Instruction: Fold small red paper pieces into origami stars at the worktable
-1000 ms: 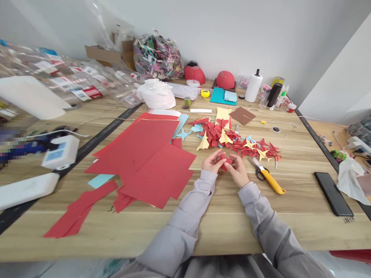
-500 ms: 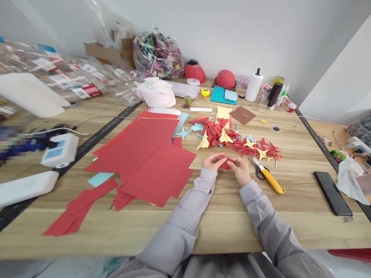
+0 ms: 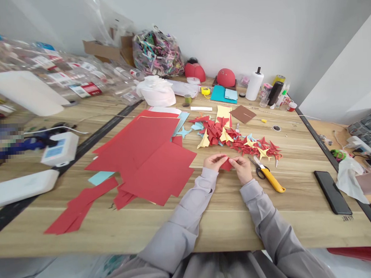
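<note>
Between my two hands is a small folded piece of red paper [image 3: 226, 165]. My left hand [image 3: 215, 161] pinches its left side, thumb and fingertips together. From the right, my right hand [image 3: 241, 168] grips the other side the same way. Fingers partly cover the paper, so its exact folds are hidden. Just beyond my hands lies a heap of folded paper stars [image 3: 214, 132], mostly red, with some yellow and blue. A yellow utility knife [image 3: 273, 180] and black-handled scissors [image 3: 261, 173] rest beside my right hand.
Red paper sheets [image 3: 162, 172] spread over the table to the left, with cut red strips [image 3: 80, 207] nearer the front. A black phone [image 3: 332, 192] lies at the right. Further back stand a white bottle [image 3: 254, 86] and a brown paper square [image 3: 243, 114].
The red paper has turned slightly between my fingers, with more of it now showing below them. Both hands stay in nearly the same place.
</note>
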Available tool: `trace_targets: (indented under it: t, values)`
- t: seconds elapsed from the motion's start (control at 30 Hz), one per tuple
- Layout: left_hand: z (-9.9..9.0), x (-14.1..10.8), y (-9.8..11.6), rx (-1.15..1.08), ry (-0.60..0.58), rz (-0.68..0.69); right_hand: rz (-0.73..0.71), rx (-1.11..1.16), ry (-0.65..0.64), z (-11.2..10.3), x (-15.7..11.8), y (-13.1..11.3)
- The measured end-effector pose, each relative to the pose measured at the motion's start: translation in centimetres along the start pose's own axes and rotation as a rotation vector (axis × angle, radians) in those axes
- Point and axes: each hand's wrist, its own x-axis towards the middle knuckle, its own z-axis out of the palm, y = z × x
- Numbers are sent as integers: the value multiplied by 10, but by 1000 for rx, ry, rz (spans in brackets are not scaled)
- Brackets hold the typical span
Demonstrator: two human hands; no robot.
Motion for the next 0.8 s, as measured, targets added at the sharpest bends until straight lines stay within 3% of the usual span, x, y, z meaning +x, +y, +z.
trace_targets:
  t: [0.63,0.8]
  values:
    - [-1,-6,11,65,13,3,-27,-10,-59,0,-2,1]
    - [-1,-4,6,-43,26,-115,-15,36,-11,-2,0,1]
